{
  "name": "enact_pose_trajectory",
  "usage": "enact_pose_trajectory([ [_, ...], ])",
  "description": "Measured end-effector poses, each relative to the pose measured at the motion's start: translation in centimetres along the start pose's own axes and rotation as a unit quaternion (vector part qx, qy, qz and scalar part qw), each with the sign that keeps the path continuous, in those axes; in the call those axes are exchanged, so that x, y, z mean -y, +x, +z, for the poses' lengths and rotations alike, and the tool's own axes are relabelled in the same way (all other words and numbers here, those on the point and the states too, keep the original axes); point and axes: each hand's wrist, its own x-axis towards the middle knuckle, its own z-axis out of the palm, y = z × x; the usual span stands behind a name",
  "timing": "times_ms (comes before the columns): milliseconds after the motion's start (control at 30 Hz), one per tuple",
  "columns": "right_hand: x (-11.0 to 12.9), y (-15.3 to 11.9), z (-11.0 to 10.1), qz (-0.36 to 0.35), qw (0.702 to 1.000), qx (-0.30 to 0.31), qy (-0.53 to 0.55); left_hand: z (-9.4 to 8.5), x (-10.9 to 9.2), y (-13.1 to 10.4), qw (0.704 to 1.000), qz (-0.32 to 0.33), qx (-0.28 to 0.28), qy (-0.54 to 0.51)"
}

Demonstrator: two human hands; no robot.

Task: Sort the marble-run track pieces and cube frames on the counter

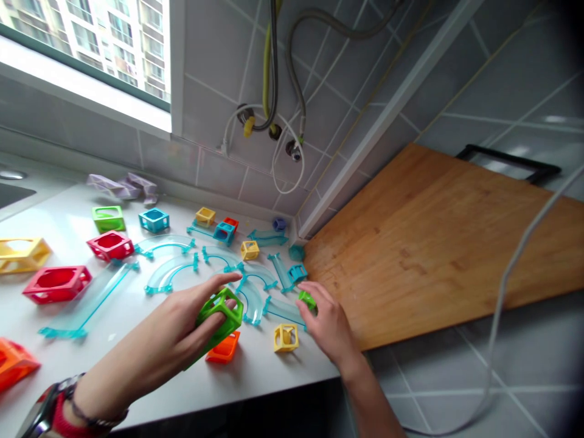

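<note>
My left hand (189, 319), with a watch and bracelets at the wrist, holds a green open-frame block (225, 313) above the front of the white counter (182, 389). Just below that block is an orange block (224, 348). Toward the right, my right hand (326, 319) has its fingers around a small green piece (307, 299), partly covered by the fingers. A yellow block (286, 337) sits on the counter between the hands. Clear teal track pieces (250, 295), curved and straight, lie beyond the hands.
Red blocks (57, 284), a blue block (154, 220) and other coloured blocks stand at the left and back. A wooden board (438, 243) leans at the right beside a white cable (502, 292). Crumpled purple material (123, 187) lies near the wall.
</note>
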Motion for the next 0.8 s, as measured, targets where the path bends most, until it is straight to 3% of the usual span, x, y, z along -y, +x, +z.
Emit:
enact_pose_trajectory([
  [133,4.7,-2.4,0.0,-0.042,0.985,0.076,0.151,0.9,-1.0,0.1,1.0,0.01,-0.011,-0.002],
  [267,6.7,-3.3,1.0,-0.049,0.968,0.117,0.215,2.0,-1.5,0.1,1.0,0.015,0.004,0.007],
  [600,7.0,-3.0,2.2,-0.043,0.956,0.106,0.269,4.2,-1.9,-0.1,0.998,0.027,0.044,0.037],
  [800,6.3,-2.4,1.2,-0.03,0.95,0.151,0.272,3.6,-2.3,-0.2,0.994,0.026,0.093,0.056],
])
